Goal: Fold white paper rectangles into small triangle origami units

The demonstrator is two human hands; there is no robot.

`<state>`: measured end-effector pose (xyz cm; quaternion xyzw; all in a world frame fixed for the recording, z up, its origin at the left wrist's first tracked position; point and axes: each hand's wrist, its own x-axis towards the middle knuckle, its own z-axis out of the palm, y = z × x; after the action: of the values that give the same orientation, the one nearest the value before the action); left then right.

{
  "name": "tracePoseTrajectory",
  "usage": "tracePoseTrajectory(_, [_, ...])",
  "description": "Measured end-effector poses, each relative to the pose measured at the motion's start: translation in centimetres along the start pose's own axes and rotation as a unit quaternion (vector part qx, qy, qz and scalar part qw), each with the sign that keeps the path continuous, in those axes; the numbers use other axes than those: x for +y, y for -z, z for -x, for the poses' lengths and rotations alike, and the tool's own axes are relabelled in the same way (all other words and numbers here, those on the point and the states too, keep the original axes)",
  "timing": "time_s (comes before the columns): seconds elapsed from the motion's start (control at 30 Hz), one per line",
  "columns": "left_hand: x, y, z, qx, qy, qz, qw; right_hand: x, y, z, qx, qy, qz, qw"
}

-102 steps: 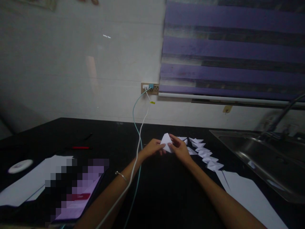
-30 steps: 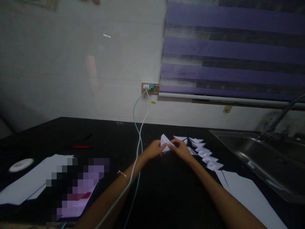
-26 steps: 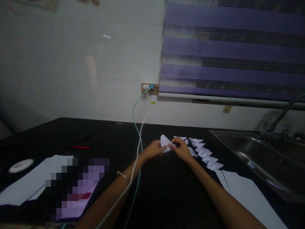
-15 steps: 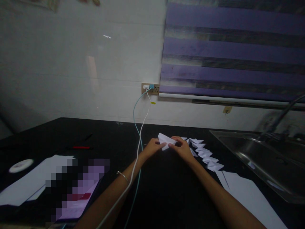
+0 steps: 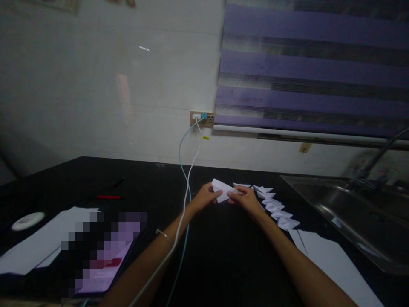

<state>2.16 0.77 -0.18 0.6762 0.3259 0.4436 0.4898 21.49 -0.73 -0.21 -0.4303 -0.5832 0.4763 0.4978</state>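
Both my hands meet over the black counter [image 5: 134, 183] near its back edge. My left hand [image 5: 204, 198] and my right hand [image 5: 246, 199] pinch a small folded white paper piece [image 5: 223, 189] between their fingertips, its point tilted up to the left. Just right of my right hand lies a row of several folded white paper pieces [image 5: 275, 207], running diagonally toward me. A thin bracelet [image 5: 163, 236] circles my left wrist.
White and teal cables [image 5: 187, 170] hang from a wall socket [image 5: 202, 119] and cross my left forearm. White sheets [image 5: 332, 260] lie right; more paper [image 5: 41, 243], a screen, a round white object [image 5: 27, 221] and a red pen [image 5: 108, 197] left. A steel sink [image 5: 354, 213] sits far right.
The folded paper has been turned and flattened between my fingers, its point now leaning left. My hands stayed in the same spot above the counter.
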Motion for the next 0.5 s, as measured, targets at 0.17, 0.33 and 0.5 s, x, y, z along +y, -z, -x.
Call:
tracePoseTrajectory(0.17, [-0.28,0.39,-0.17,0.025,-0.031,-0.016,0.999,0.63,0.08,-0.18,-0.008,-0.003,0.008,1.000])
tracePoseTrajectory(0.33, [-0.04,0.24,0.21,0.021,-0.042,-0.099,0.994,0.52,-0.23,-0.06,-0.014,0.012,0.020,1.000])
tracePoseTrajectory(0.5, [0.10,-0.02,0.46,-0.009,-0.049,-0.094,0.994,-0.08,-0.30,0.24,-0.032,0.012,0.034,0.999])
